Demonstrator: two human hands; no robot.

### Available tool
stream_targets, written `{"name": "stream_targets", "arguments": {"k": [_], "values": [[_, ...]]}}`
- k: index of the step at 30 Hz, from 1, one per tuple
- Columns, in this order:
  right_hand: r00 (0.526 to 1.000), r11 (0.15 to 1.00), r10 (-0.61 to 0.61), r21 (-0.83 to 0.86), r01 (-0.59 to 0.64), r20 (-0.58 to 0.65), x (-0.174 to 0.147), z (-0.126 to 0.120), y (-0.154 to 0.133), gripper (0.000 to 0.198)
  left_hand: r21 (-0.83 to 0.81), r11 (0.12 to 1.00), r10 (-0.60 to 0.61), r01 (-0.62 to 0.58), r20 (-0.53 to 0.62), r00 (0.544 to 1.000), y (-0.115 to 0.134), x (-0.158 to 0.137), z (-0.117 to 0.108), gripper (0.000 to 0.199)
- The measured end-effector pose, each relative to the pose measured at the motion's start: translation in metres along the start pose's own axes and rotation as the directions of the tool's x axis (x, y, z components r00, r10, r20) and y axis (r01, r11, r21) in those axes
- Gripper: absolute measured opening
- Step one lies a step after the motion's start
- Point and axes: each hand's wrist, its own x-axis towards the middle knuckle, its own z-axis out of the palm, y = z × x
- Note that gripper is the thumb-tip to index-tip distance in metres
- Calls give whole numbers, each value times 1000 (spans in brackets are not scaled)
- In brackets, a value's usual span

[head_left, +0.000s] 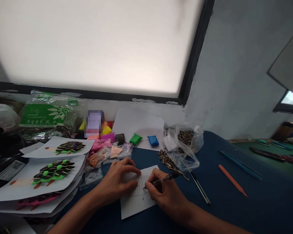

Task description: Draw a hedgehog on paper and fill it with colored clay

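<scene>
Head view: paper [136, 202] lies at six o'clock on the bench [263, 204]; the left hand [118, 178], thumb and fingers parted, should brace it firmly while the right hand [168, 195], pinching a pen [166, 178], strokes lightly.

Bare left hand [118, 178] and bare right hand [168, 196]
Behind the hands, the left forearm [81, 208] and right forearm [207, 218] are uncovered too, each narrowing handward.

drawing [142, 182]: partly hidden by hands [118, 178] [168, 195] | packet [93, 123]: pixelated | window [95, 45]: cut off at top
</scene>
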Motion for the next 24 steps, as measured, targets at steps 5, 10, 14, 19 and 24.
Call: {"name": "stream_targets", "arguments": {"k": [5,10,14,19,24], "values": [[1000,1000,-15,-5,15,-16,1,0,0,17,-13,1000,-7,7,-17,1000,-6,0,5,25],[1000,1000,-18,-8,18,-16,1,0,-2,16,-4,1000,1,-1,-28,1000,-8,0,6,25],[1000,999,-15,36,16,-13,0,0,-3,17,3,1000,15,-15,-40,999,-9,0,7,25],[996,997,-28,71,35,-90,1,0,2,20,-5,1000,-27,27,10,1000,1,0,-1,25],[996,1000,-6,-3,5,-87,1,0,4,18,-4,999,-36,36,23,999,3,0,-2,26]]}}
